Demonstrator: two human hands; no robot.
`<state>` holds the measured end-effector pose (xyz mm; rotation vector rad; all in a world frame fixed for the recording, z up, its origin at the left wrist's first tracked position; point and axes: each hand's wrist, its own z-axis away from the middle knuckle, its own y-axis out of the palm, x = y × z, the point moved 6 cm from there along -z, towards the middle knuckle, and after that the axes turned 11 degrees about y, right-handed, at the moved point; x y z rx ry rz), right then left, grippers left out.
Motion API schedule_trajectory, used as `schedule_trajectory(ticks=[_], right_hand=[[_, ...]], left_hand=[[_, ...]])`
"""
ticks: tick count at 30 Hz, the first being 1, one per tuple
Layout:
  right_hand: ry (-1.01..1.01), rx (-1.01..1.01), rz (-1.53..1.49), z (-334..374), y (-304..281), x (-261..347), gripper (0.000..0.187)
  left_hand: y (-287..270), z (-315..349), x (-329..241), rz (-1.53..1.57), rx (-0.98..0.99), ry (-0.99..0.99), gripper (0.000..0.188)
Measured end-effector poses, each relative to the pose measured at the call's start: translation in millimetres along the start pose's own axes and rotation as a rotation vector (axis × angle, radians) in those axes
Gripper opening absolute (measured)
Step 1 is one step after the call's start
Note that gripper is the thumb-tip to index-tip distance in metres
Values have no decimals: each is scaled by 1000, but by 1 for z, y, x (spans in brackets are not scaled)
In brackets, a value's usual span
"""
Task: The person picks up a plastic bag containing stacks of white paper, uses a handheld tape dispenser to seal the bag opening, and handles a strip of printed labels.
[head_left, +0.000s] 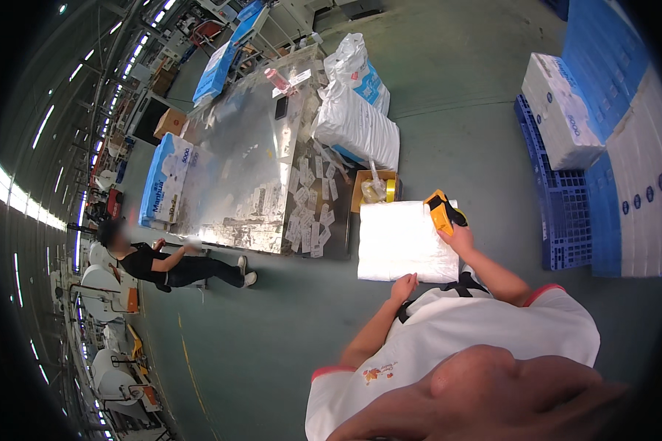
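A large white plastic-wrapped package (397, 239) lies flat in front of me. My right hand (459, 239) is closed round a yellow-and-black tape dispenser (440, 214) at the package's far right corner. At the near edge, my left hand (404, 287) has its fingers curled in and gripping the white wrapping. Just beyond the package stands a cardboard box (357, 192) with a roll of yellow tape (390, 190) and crumpled clear plastic in it.
A metal-topped table (235, 173) with labels stuck to its side stands ahead left, white sacks (360, 125) against it. On the right, wrapped bundles (563, 110) rest by a blue pallet (552, 198). A person in black (154, 264) stands beyond the table's left end.
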<state>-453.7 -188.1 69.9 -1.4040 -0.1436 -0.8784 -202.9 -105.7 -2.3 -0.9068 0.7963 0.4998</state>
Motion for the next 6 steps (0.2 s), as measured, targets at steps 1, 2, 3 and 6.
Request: schedule_trajectory(ticks=[1,2,3,6], right_hand=[[-78,-31,83,8,12,19,55],[-140,-78,191,14,29,31,55],[-200,-29,235,23,45,40,51],[-493,59,473,32,146,27,40]], left_hand=[[-11,17,17,51,-33,-42,42],[-22,30,33,113,-90,-50,38],[-28,44,56,180,-146,-60,35],[-34,86,161,485,-265,-98,26]])
